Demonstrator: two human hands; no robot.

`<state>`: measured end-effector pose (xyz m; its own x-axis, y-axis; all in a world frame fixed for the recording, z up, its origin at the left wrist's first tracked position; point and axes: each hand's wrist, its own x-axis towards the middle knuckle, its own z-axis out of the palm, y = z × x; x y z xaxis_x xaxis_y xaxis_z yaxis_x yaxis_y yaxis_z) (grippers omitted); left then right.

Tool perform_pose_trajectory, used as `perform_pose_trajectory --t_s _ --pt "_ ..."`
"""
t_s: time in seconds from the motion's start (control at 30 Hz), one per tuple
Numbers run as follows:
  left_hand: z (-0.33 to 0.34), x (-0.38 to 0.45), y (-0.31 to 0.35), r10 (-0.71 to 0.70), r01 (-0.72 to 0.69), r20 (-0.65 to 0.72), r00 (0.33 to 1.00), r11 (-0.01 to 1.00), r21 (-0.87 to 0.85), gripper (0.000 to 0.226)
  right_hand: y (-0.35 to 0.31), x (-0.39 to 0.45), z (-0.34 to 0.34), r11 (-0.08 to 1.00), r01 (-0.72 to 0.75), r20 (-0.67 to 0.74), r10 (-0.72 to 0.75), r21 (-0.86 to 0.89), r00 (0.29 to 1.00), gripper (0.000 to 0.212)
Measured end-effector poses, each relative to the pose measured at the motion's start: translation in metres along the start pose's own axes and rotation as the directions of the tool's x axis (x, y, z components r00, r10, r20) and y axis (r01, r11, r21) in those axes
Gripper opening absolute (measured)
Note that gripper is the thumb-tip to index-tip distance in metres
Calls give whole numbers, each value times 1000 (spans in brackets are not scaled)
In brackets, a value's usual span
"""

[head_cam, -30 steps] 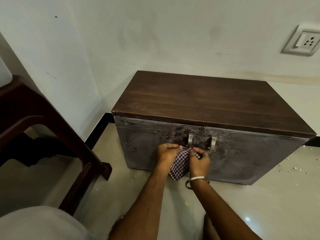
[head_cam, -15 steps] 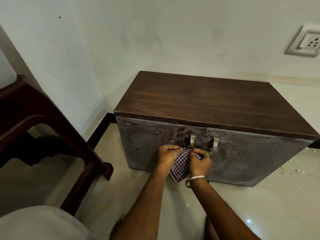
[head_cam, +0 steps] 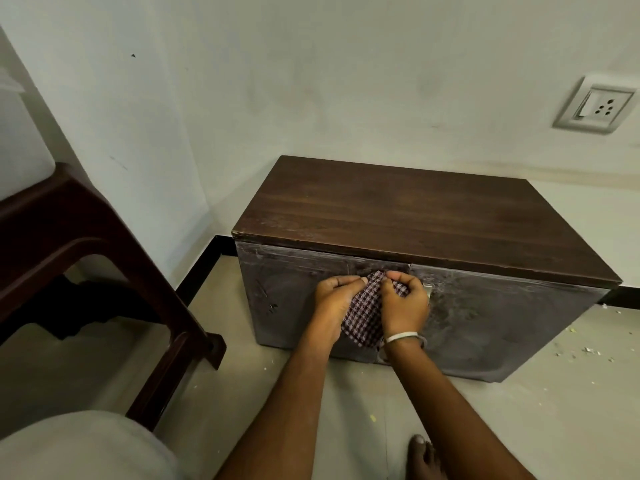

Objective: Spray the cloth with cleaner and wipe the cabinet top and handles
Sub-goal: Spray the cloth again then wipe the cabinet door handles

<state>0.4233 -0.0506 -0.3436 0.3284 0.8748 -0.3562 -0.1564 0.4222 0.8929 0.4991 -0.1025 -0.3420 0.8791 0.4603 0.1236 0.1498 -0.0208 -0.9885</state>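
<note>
both hands are bunched on the checked cloth (head_cam: 363,317) right at the front of the low cabinet (head_cam: 485,327), where the two doors meet. the left hand (head_cam: 334,301) grips the cloth's left side with fingers curled in, thumb tip pressed to the fabric near the top. the right hand (head_cam: 403,301), a metal bangle (head_cam: 403,339) on its wrist, is closed tight over the cloth's upper right part and covers the spot where the left door's handle would be, so i can't see that handle. the right door's handle (head_cam: 428,292) just peeks out beside the knuckles. the cloth hangs down between the wrists against the smeared door fronts. the dark wooden cabinet top (head_cam: 415,223) is bare. a brown plastic chair (head_cam: 104,258) stands to the left on the floor, and a wall socket (head_cam: 597,107) sits high on the right.
</note>
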Motion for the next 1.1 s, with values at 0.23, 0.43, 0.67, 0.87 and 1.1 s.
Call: perform_pose_trajectory --t_s 0.23,0.43,0.67,0.87,1.1 --pt "8 -1 -10 59 -62 22 998 982 180 20 25 -1 -7 996 -81 -115 77 -36 990 11" --pt "-4 4 -24 63 -64 8 998 990 122 15 35 -11 -8 985 147 19 -146 -91 989 12" --pt "-5 10 -46 112 -95 -50 992 961 260 18 63 -16 -7 998 -22 31 24 -51 999 15" --pt "1 18 -50 113 -63 -129 985 939 338 17 75 -1 -1 978 -206 34 206 -21 978 18" --pt "2 14 -53 9 40 -130 991 929 368 13 73 -1 -9 963 -266 44 267 -38 963 15"
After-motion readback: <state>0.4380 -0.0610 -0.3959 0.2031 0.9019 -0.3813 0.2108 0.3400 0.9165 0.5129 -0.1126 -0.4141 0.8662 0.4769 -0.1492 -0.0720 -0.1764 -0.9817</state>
